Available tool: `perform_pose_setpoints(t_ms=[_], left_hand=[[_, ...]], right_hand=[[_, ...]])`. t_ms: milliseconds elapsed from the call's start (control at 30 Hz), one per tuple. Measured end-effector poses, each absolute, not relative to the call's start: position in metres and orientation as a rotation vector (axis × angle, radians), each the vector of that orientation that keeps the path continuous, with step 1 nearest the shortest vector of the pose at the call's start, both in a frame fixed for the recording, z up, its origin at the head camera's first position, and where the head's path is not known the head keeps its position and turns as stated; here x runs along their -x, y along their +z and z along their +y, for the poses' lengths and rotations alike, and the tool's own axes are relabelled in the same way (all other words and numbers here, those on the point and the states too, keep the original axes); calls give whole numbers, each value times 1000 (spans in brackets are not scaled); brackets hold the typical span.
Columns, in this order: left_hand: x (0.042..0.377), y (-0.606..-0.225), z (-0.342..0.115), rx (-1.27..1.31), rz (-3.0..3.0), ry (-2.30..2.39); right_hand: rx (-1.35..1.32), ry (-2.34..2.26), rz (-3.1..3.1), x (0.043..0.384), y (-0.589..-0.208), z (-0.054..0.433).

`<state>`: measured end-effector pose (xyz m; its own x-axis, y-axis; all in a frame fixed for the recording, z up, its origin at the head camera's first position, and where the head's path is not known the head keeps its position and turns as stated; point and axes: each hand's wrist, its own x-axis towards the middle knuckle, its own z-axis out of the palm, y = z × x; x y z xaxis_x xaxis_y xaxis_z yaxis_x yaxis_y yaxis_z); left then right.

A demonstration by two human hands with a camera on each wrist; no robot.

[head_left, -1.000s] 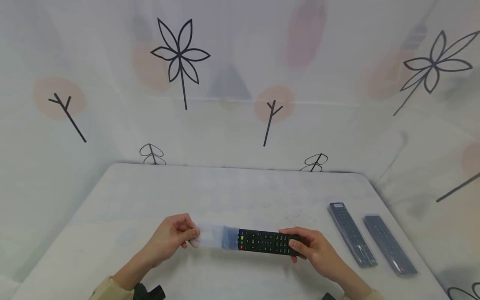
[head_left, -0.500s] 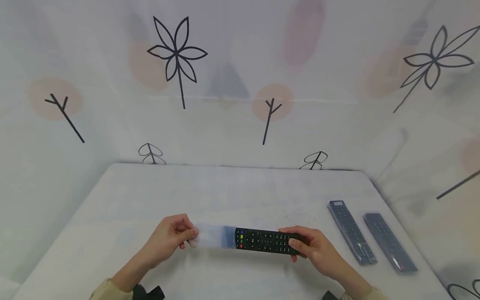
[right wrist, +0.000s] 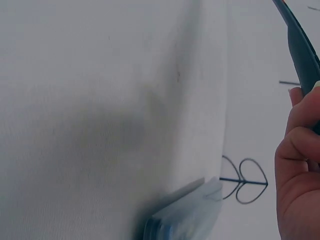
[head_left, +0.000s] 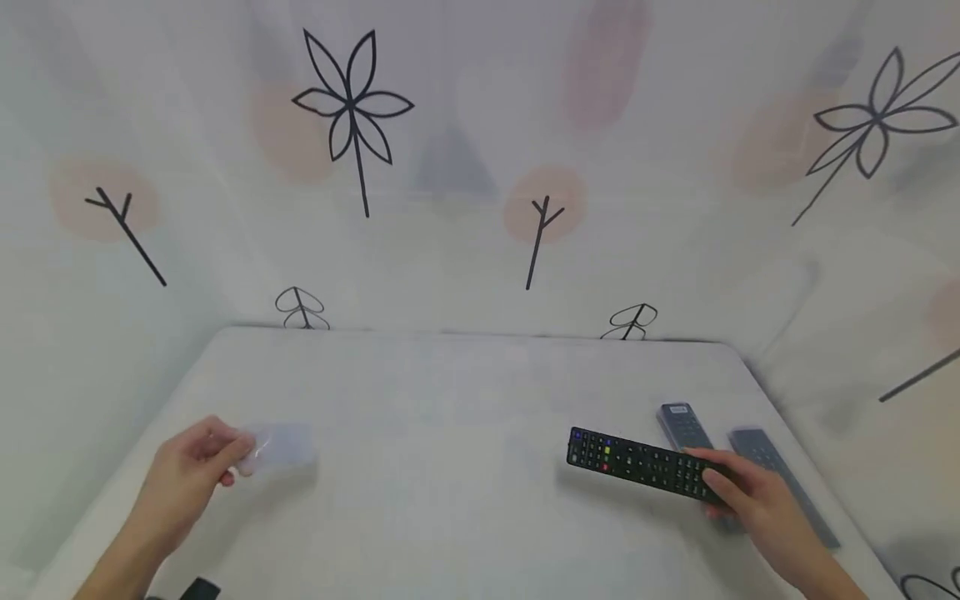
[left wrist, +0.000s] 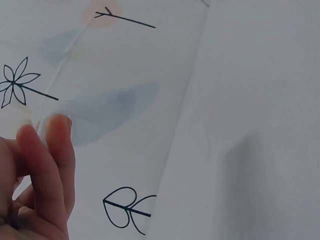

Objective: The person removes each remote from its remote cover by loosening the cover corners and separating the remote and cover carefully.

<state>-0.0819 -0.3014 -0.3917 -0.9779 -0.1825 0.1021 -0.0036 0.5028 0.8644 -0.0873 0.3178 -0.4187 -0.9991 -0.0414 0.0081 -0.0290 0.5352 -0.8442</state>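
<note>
My left hand (head_left: 183, 479), at the left of the table, pinches a clear, bluish plastic sleeve (head_left: 285, 446) between thumb and fingers. In the left wrist view the fingers (left wrist: 60, 165) are bent together, and the film is barely visible. Over the right side of the table, my right hand (head_left: 768, 512) grips one end of a black remote control (head_left: 637, 461). Its button side is up, with coloured keys near the far end. The right wrist view shows that remote edge-on (right wrist: 301, 55), raised off the table. Sleeve and remote are apart.
Two more remotes, dark under clear plastic, lie on the white table (head_left: 442, 517) at the right: one (head_left: 681, 423) partly hidden behind the held remote and hand, the other (head_left: 765, 450) nearer the right edge. A patterned white cloth (head_left: 450, 250) stands behind the table.
The remote has come out of the plastic sleeve. My left hand has moved left with the sleeve, and my right hand has moved right with the remote, now in front of the wrapped ones.
</note>
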Motion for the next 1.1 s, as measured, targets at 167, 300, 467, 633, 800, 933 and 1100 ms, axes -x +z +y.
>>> perform_pose_setpoints(t_ms=[167,300,467,633,800,933,1100], left_hand=[[79,-392,-296,-58,-2630,-1509],[79,-390,-289,-55,-2630,-1546],[79,-390,-286,-3,-2605,-1579],[81,-390,-282,69,-2604,-1617],[82,-390,-279,128,-2634,-1638],[84,-389,-279,174,-2663,-1629],[87,-387,-279,201,-2732,-1446]], right_hand=[[185,-1534,2651,81,-419,313],[148,-1544,2672,78,-417,307],[100,-1556,2657,79,-415,306],[73,-1578,2629,80,-415,301],[115,-1620,2606,83,-417,293],[132,-1632,2570,88,-416,285],[175,-1593,2535,94,-417,274]])
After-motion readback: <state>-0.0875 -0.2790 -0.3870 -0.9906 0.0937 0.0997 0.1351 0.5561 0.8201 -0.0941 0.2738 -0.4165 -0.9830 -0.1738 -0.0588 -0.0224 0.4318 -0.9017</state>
